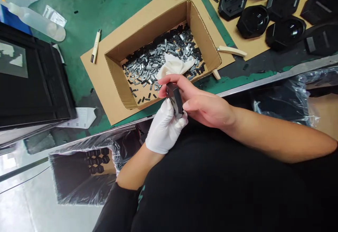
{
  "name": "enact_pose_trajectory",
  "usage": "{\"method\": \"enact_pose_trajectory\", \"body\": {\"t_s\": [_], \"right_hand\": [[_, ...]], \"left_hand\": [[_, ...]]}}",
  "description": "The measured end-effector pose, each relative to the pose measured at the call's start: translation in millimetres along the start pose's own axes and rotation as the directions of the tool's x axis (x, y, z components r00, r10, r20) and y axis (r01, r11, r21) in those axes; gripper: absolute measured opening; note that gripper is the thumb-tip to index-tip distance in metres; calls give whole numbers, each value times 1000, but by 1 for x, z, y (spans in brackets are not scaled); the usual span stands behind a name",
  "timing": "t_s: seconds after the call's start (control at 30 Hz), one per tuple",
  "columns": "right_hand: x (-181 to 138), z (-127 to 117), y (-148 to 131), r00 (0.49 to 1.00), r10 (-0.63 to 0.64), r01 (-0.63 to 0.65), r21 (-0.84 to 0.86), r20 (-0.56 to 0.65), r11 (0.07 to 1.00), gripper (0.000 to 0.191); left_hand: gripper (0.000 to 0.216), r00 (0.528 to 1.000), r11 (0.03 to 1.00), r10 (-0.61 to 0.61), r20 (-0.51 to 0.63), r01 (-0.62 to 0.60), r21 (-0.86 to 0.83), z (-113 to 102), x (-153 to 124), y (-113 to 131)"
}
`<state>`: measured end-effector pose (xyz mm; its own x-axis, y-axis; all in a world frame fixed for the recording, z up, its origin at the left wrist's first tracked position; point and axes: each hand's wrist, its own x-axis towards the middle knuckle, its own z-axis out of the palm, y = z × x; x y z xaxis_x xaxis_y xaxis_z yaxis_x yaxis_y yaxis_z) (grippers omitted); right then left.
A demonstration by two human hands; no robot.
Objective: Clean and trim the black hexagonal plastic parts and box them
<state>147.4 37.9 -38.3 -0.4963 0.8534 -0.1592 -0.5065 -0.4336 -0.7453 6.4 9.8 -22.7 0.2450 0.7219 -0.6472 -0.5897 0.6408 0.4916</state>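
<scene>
Black plastic block (174, 100) sits pinched firmly between my gloved left hand (165, 128) and bare right hand (203, 107) — beyond them, a cardboard box (148, 38) holds plenty of metal-and-black clips (169, 47) left heaped around a white cloth (173, 64).

Bright, even overhead light, only soft shadows under right hand (203, 105). Glare on shiny black covers (285, 33), far right, and floor (16, 204), near left. Wide lens bows edges; pic sharp, edges slightly soft.
</scene>
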Motion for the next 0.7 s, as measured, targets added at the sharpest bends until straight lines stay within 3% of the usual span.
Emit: {"method": "enact_pose_trajectory", "body": {"t_s": [0.17, 0.3, 0.47, 0.6, 0.7], "right_hand": [[3, 2, 0, 999, -46, 46, -15, 14, 999, 40], [7, 4, 1, 993, -111, 110, -32, -31, 993, 7], [8, -1, 1, 997, -64, 61, 75, 34, 995, 34], [6, -11, 4, 986, -112, 112, 5, 126, 994, 51], [6, -14, 7, 983, -127, 134, -44, 135, 990, 51]], "left_hand": [[15, 996, 1000, 5, 88, -4, -6, -6, 0, -3], [26, 998, 1000, 6, 67, -8, 17, -8, -1, -4], [21, 999, 999, 1, 47, -4, 54, -4, -6, 2], [15, 999, 999, -37, 32, 38, -13, -2, -8, 3], [15, 999, 998, -47, 5, 47, -28, -3, -7, 2]]}}
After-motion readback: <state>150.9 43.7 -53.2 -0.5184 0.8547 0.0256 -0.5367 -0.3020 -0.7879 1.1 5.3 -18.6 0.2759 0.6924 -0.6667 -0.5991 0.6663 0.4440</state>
